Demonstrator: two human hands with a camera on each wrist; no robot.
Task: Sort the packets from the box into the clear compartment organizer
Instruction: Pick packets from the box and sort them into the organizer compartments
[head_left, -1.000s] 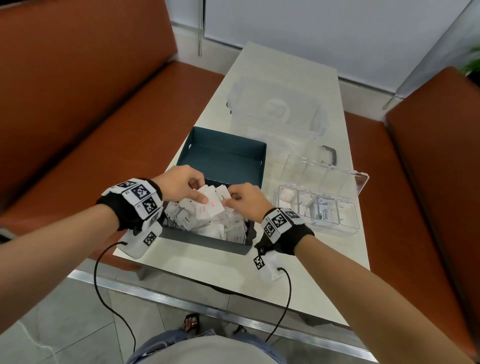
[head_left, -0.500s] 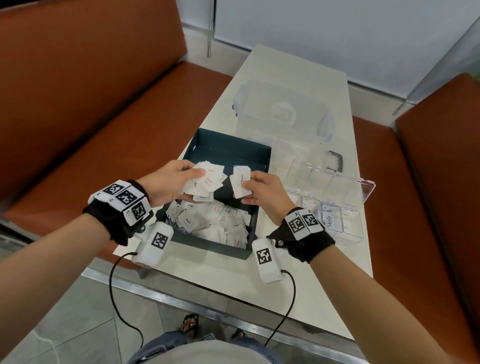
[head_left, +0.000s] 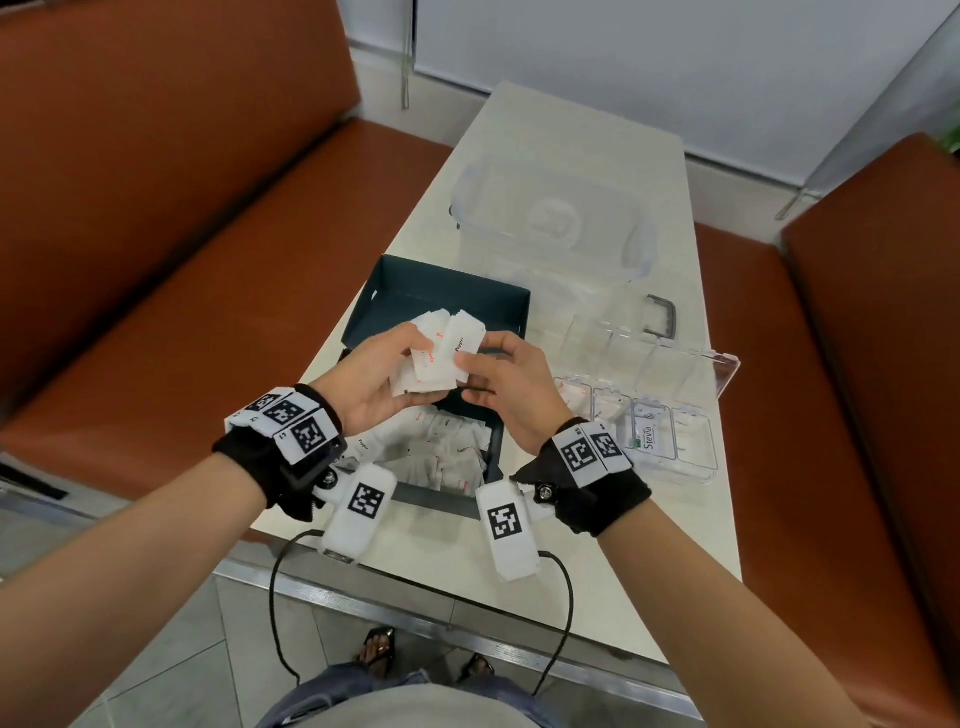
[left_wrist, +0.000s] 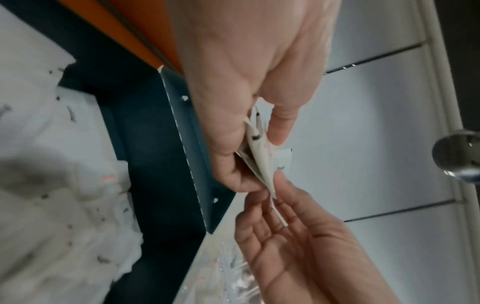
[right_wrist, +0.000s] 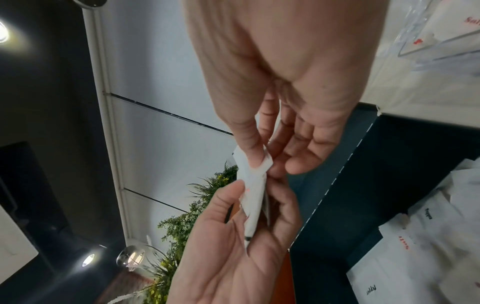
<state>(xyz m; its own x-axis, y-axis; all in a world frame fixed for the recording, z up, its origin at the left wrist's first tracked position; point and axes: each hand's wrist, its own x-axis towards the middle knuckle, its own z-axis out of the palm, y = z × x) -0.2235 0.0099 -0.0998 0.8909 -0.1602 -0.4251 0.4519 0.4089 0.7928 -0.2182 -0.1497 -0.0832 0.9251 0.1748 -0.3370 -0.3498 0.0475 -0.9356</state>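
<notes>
Both hands hover over the dark teal box (head_left: 451, 291), where several loose white packets (head_left: 441, 457) lie. My left hand (head_left: 415, 358) grips a fanned stack of white packets (head_left: 441, 358) between thumb and fingers. My right hand (head_left: 467, 374) pinches the top packet of that stack, marked "Pepper", at its right edge. In the left wrist view the stack (left_wrist: 259, 162) shows edge-on in my left hand (left_wrist: 259, 144). The right wrist view has my right hand (right_wrist: 262, 166) pinching a packet corner (right_wrist: 245, 162). The clear compartment organizer (head_left: 691, 467) lies to the right with packets in its near cells.
A large clear lidded container (head_left: 550, 223) stands behind the box on the white table (head_left: 623, 571). The organizer's lid (head_left: 675, 358) is swung back. Orange benches (head_left: 208, 260) run along both sides. The table's near edge is just below my wrists.
Both hands rose out of the box with packets. Half a second ago the right hand held a packet apart from the left's stack; now the hands meet at one stack.
</notes>
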